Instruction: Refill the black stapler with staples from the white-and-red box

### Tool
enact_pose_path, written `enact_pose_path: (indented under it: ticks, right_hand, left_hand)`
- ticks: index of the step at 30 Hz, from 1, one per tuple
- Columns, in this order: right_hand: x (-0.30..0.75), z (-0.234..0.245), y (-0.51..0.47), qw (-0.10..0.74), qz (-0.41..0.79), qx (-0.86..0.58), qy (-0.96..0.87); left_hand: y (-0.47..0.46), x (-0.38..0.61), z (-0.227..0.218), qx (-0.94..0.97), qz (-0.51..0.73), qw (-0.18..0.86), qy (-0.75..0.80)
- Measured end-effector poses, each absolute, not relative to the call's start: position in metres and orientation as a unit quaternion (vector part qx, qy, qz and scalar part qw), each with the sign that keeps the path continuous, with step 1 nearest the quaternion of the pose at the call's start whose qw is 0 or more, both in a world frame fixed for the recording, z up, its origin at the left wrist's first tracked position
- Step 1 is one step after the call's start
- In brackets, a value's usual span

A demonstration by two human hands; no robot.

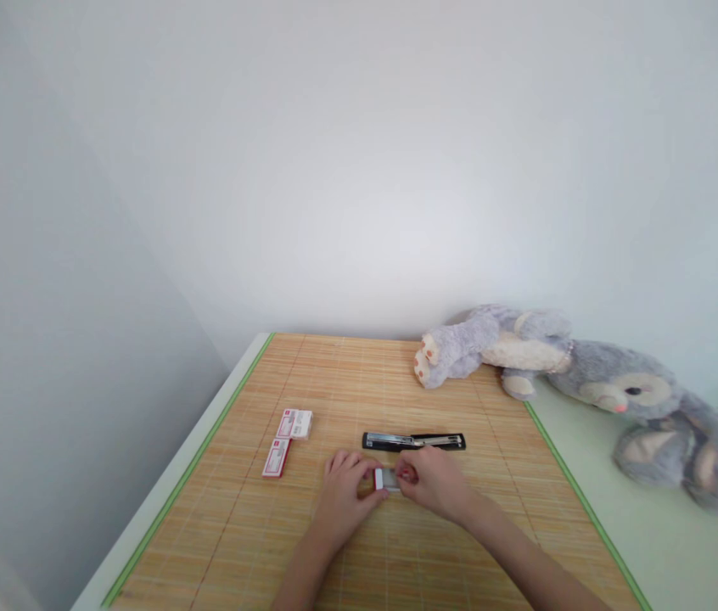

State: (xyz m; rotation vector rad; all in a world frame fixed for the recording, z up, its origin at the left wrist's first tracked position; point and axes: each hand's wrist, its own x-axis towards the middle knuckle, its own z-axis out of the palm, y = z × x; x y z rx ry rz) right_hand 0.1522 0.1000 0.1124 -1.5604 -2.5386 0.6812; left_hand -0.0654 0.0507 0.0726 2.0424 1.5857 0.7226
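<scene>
A small red-and-white staple box (pixel 378 479) lies on the mat in front of me, with a grey inside showing that looks like rows of staples. My left hand (pixel 347 488) grips its left end between thumb and forefinger. At the box's right end, the fingers of my right hand (pixel 426 479) are pinched together; what they hold is hidden behind them. Just beyond my hands lies a black stapler (pixel 413 441), opened out flat with its metal channel showing.
Two more red-and-white boxes, a far one (pixel 295 423) and a near one (pixel 276 457), lie to the left. A bamboo mat (pixel 283 543) with green edging covers much of the pale table (pixel 670 543). A grey plush rabbit (pixel 524 348) lies at the back right by the wall.
</scene>
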Motion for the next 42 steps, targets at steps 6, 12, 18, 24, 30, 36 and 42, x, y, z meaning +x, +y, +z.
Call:
enact_pose_path:
  ticks: [6, 12, 18, 24, 30, 36, 42]
  right_hand:
    - [0.191, 0.094, 0.081, 0.135, 0.309, -0.537, -0.773]
    - [0.219, 0.079, 0.075, 0.173, 0.330, -0.561, -0.739]
    - [0.212, 0.084, 0.078, 0.136, 0.339, -0.537, -0.761]
    - [0.189, 0.099, 0.076, 0.139, 0.303, -0.540, -0.773]
    - [0.166, 0.105, 0.080, 0.132, 0.296, -0.495, -0.806]
    - [0.153, 0.110, 0.105, 0.148, 0.250, -0.507, -0.811]
    - [0.151, 0.113, 0.125, 0.121, 0.237, -0.496, -0.827]
  left_hand:
    - [0.051, -0.065, 0.076, 0.742, 0.259, 0.236, 0.571]
    - [0.050, -0.069, 0.076, 0.745, 0.254, 0.246, 0.566]
    - [0.053, -0.050, 0.073, 0.758, 0.250, 0.259, 0.544]
    - [0.053, -0.050, 0.065, 0.743, 0.290, 0.260, 0.544]
    - [0.086, -0.077, 0.057, 0.701, 0.327, 0.188, 0.605]
    - [0.102, -0.078, 0.055, 0.734, 0.306, 0.202, 0.571]
    - [0.091, -0.077, 0.053, 0.740, 0.304, 0.206, 0.564]
